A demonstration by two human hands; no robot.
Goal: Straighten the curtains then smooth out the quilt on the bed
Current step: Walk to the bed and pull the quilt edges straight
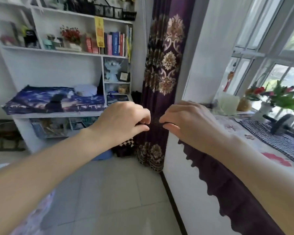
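— Where have we got the curtain?

— The dark purple curtain with gold floral medallions (161, 78) hangs gathered in the corner, between the white shelving unit (66, 53) and the white wall by the window. Its patterned hem reaches the pale tiled floor (109, 192).

— And our hands?

— Both are raised in front of it, at about its lower third. Our left hand (124, 121) has the fingers curled, thumb and forefinger pinching a thin dark band (155, 123). Our right hand (185, 121) pinches the other end of it in the same way, fingertips facing the left ones, nearly touching.

— Is that band part of the curtain?

— We cannot tell; it is blurred and as dark as the cloth behind it.

— What lies to our right?

— A window ledge with a flowered cover (236, 131), a white vase of red tulips (265, 106) and a scalloped dark purple valance (227, 192) hanging from its edge.
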